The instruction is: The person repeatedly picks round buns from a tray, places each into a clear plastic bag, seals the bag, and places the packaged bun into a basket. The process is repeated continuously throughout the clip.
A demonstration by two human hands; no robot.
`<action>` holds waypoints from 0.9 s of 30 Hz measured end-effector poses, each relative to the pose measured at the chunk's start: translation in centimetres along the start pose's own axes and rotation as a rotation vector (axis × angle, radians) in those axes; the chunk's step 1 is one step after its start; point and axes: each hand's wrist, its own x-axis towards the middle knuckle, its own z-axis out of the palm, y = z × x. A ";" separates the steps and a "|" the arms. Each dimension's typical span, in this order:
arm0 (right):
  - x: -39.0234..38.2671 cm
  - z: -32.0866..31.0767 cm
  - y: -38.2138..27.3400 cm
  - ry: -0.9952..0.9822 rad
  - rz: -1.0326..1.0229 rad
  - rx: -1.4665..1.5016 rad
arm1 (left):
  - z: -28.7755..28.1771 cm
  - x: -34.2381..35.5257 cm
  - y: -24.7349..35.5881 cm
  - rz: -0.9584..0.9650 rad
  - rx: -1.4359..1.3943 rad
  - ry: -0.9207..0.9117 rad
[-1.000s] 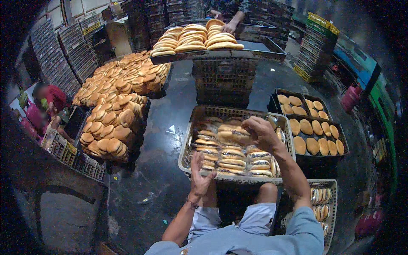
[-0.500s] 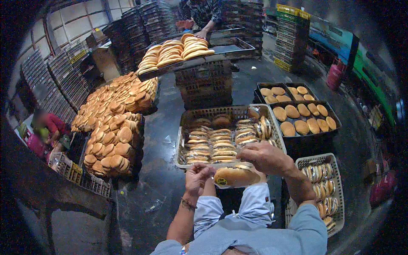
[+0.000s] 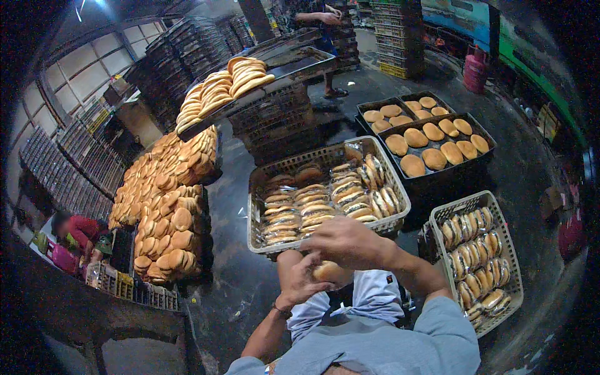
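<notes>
Over my lap, my left hand (image 3: 301, 277) is closed round a filled bun (image 3: 328, 271), whose rounded golden top shows between the fingers. My right hand (image 3: 342, 241) reaches across just above it with its fingers curled together. What those fingers pinch, if anything, is hidden. Directly beyond my hands stands a pale plastic crate (image 3: 391, 221) with rows of filled buns (image 3: 312, 206) in clear wrapping. A second pale crate (image 3: 514, 275), by my right elbow, also holds rows of wrapped buns (image 3: 478, 265).
Black trays (image 3: 450, 167) of flat buns lie at the right. Large heaps of buns (image 3: 165, 206) cover the left side. A raised tray (image 3: 294, 75) with stacked buns stands ahead, where another person's hand (image 3: 329, 18) shows. A person in red (image 3: 84, 231) sits far left.
My right hand has moved left, over the bun and close to my left hand. The bun's wide side and round sticker are now covered. The far person's hand has left the stacked buns.
</notes>
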 end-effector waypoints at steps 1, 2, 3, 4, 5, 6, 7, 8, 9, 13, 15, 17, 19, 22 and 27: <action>-0.8 -0.1 0.1 0.304 -0.054 0.045 | 0.2 -0.2 -0.2 -0.058 -0.116 0.056; -2.1 0.1 0.5 0.455 0.039 0.083 | 0.1 -0.4 -1.0 -0.121 -0.361 0.155; -3.6 0.7 0.4 0.470 0.248 0.141 | 0.5 -0.5 -1.4 -0.182 -0.615 0.244; -5.1 1.6 0.2 0.481 0.454 0.201 | 0.6 0.0 0.1 -0.289 -0.788 0.400; -6.1 2.4 0.0 0.487 0.660 0.261 | 0.5 0.5 0.1 -0.274 -0.821 0.458; -6.8 3.1 -0.3 0.350 0.755 0.215 | 0.4 1.2 0.2 -0.246 -0.860 0.482; -7.4 4.7 -0.2 0.376 0.749 0.281 | 0.3 2.0 0.5 -0.223 -0.893 0.506; -7.8 5.7 -0.2 0.366 0.722 0.247 | 0.3 2.6 1.2 -0.231 -0.897 0.520; -8.1 6.4 -0.2 0.360 0.693 0.217 | 0.3 3.4 2.2 -0.239 -0.895 0.533; -7.5 6.7 -0.4 0.594 0.745 0.206 | 0.1 4.8 4.0 -0.186 -0.910 0.473; -7.0 6.0 -0.8 0.654 0.721 0.140 | -0.3 4.8 4.4 -0.134 -0.949 0.399; -7.4 6.3 -0.4 0.657 0.725 0.096 | -0.5 4.9 5.2 -0.117 -0.993 0.349; -7.4 6.4 -0.3 0.680 0.717 0.136 | -0.7 4.7 6.1 -0.149 -1.040 0.331; -7.6 6.8 0.0 0.650 0.724 0.273 | -1.1 4.4 6.4 -0.152 -1.121 0.297; -6.1 6.1 -1.1 0.715 0.618 0.440 | -1.6 4.0 5.8 -0.045 -0.931 0.220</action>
